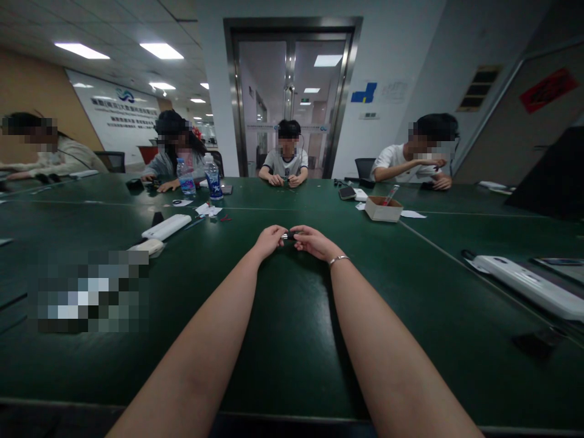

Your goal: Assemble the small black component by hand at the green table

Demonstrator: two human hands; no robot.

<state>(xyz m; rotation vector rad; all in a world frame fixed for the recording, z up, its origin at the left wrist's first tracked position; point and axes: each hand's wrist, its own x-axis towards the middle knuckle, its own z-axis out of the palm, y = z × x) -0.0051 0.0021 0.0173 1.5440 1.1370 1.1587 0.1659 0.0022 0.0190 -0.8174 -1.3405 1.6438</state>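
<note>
A: In the head view, what are the hands doing?

B: Both arms stretch forward over the dark green tabletop (pixel 292 340). The left hand (pixel 270 239) and right hand (pixel 312 241) meet fingertip to fingertip, each pinching one end of a small dark part (pixel 290 235) with a pale metallic bit in the middle. It sits between the two hands, just above the tabletop. Gripping both ends probably steadies something that small.

A: Anything on the wrist?

B: A thin bracelet (pixel 338 260) on the right one.

A: And around them?

B: A white power strip (pixel 166 226) lies to the left, another power strip (pixel 529 283) at the right edge. A small cardboard box (pixel 383 209) stands farther back, likely within shared reach. Two water bottles (pixel 212 177) stand near other people seated across the tabletop, whose hands are busy with small items too.
</note>
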